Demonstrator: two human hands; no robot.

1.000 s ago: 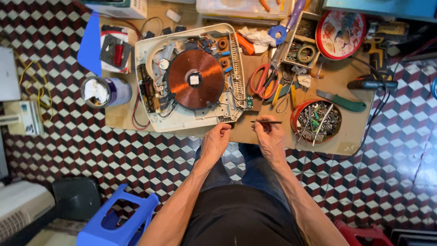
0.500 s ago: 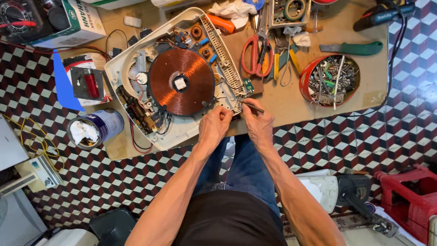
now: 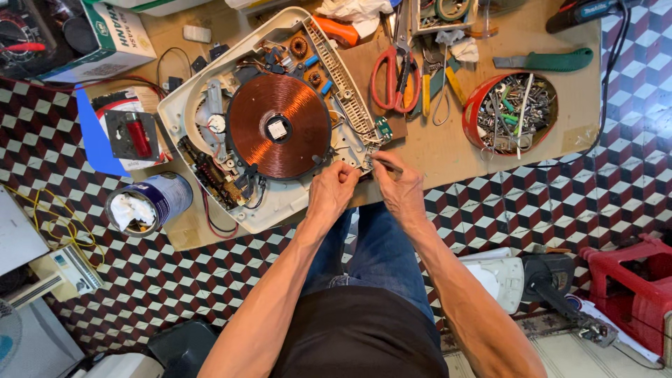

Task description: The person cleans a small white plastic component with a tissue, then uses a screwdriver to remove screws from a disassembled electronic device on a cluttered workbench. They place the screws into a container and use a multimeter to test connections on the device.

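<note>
Left of centre, an opened induction cooker [image 3: 280, 119] lies tilted on the table [image 3: 448, 150], copper coil [image 3: 278, 126] exposed for access. At its lower right edge the left hand [image 3: 334, 190] pinches the casing, steadying it. Beside it, nearly touching, the right hand [image 3: 399, 187] grips a thin tool [image 3: 387, 164] aimed at that corner.

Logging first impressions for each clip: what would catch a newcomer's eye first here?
The round copper coil in the opened white cooker housing at the table's middle stands out most. At its near edge the left hand and right hand work close together, the right holding a thin tool. A red tin of screws sits to the right.
</note>
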